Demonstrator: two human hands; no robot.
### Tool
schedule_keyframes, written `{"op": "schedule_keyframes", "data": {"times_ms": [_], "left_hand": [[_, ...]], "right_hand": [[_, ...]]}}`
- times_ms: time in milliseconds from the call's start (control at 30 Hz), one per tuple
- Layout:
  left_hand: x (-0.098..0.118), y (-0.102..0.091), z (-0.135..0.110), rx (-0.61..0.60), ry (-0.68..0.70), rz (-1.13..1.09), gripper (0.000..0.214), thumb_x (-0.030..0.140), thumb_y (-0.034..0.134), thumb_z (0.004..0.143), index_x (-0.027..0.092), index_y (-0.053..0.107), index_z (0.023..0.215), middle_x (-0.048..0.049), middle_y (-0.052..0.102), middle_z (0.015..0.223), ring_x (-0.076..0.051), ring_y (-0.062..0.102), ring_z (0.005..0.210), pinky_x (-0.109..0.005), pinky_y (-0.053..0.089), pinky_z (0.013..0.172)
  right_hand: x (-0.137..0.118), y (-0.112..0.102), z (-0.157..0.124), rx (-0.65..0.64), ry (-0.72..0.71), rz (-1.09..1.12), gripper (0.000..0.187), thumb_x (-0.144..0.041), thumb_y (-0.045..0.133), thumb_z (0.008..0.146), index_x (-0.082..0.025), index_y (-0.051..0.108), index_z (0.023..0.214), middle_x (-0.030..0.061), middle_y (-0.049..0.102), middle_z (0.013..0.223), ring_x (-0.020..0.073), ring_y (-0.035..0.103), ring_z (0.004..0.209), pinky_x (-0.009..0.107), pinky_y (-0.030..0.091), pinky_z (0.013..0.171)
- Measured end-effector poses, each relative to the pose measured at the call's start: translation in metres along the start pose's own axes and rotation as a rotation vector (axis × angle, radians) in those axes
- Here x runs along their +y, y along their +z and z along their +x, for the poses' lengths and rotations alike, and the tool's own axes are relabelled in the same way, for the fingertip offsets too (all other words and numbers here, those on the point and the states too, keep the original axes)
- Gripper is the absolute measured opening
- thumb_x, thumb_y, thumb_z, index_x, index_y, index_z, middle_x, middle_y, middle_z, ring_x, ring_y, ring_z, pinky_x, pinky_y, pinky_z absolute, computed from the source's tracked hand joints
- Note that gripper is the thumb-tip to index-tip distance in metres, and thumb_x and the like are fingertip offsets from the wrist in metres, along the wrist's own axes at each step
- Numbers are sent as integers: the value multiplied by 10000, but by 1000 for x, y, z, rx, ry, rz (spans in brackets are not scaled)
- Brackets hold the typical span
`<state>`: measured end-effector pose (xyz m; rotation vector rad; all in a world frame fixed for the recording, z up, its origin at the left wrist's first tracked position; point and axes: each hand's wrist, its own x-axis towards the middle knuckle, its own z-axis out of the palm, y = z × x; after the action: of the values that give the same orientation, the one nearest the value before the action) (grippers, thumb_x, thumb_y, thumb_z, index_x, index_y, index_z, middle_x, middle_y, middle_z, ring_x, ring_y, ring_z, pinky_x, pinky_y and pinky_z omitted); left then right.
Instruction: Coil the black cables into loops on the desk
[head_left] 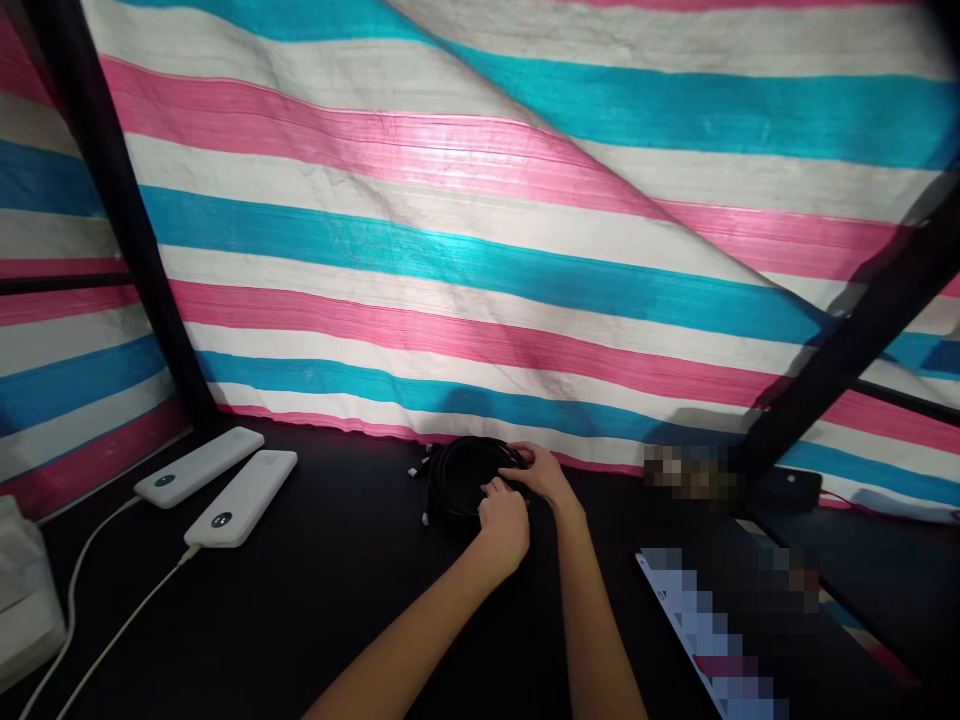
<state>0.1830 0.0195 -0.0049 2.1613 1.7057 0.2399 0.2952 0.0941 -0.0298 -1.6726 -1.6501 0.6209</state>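
Note:
A coiled bundle of black cable (442, 486) lies on the black tabletop, close to the foot of the striped sheet. Small white connector ends (413, 472) stick out on its left side. My left hand (505, 524) is closed at the near right part of the coil, knuckles up, its fingertips partly hidden. Just behind it, my right hand (546, 476) bends its fingers round the right side of the coil, thumb and forefinger toward the left hand. The two hands are close together, and the cable strands between them are hard to make out.
Two white power banks (255, 500) with white cords lie on the left. A pale crumpled packet (26, 590) sits at the left edge. On the right are a blurred-out screen (694, 620) and a small dark box (795, 487). Black posts (127, 210) frame the striped sheet (450, 240).

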Motion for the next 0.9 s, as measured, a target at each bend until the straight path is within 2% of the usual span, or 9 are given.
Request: {"op": "schedule_keyframes", "data": {"times_ms": [67, 167, 300, 367, 467, 533, 733, 900], "left_hand": [[1, -8, -4, -19, 20, -4, 432, 256, 429, 884, 36, 537, 1239, -274, 501, 1258, -339, 524, 1133, -399, 452, 882], [-5, -31, -7, -22, 99, -32, 404, 390, 543, 829, 129, 630, 1125, -175, 625, 1124, -300, 591, 1039, -361, 464, 860], [-27, -56, 2, 97, 98, -62, 363, 446, 522, 832, 177, 668, 1028, -117, 666, 1058, -291, 600, 1018, -360, 464, 839], [-44, -58, 13, 163, 33, -31, 378, 406, 565, 813, 203, 613, 1128, -95, 625, 1163, -265, 563, 1089, -335, 429, 905], [-67, -51, 29, 188, -94, -5, 523, 356, 527, 845, 128, 444, 1308, -172, 516, 1299, -297, 467, 1208, -393, 360, 985], [-78, -47, 35, 184, -167, 2, 547, 357, 485, 867, 101, 385, 1340, -207, 471, 1333, -307, 437, 1236, -405, 361, 978], [-94, -53, 36, 123, -345, 47, 606, 397, 530, 831, 27, 410, 1296, -288, 416, 1353, -352, 413, 1257, -392, 391, 941], [-102, -62, 36, -19, -367, 33, 455, 400, 518, 837, 114, 553, 1188, -215, 581, 1226, -304, 557, 1134, -361, 444, 885]], "right_hand": [[0, 2, 0, 15, 2, -42, 440, -266, 766, 586, -228, 684, 1017, 35, 709, 956, 238, 637, 970, 310, 477, 808], [-5, 3, -1, 48, 17, -113, 400, -288, 740, 612, -243, 698, 1007, 55, 703, 993, 271, 614, 1019, 345, 459, 829], [-14, 3, -4, 77, 8, -180, 415, -263, 716, 632, -268, 670, 1045, 32, 692, 1010, 243, 620, 987, 309, 452, 787], [-16, 3, -5, 91, 0, -208, 414, -246, 703, 646, -286, 651, 1054, 9, 683, 1023, 222, 620, 971, 293, 447, 767], [-15, 4, -6, 94, 1, -244, 321, -269, 692, 669, -308, 676, 988, -6, 677, 1024, 217, 614, 971, 292, 438, 762], [-12, 6, -6, 92, 10, -260, 275, -307, 688, 686, -318, 697, 961, -3, 675, 1027, 224, 610, 980, 298, 435, 766], [-4, 10, -4, 92, 14, -267, 270, -374, 677, 710, -306, 703, 970, 13, 670, 1029, 232, 607, 988, 307, 431, 772], [-8, 9, -5, 77, -26, -241, 239, -341, 676, 733, -279, 686, 963, 10, 654, 1047, 216, 598, 1001, 297, 428, 780]]}}
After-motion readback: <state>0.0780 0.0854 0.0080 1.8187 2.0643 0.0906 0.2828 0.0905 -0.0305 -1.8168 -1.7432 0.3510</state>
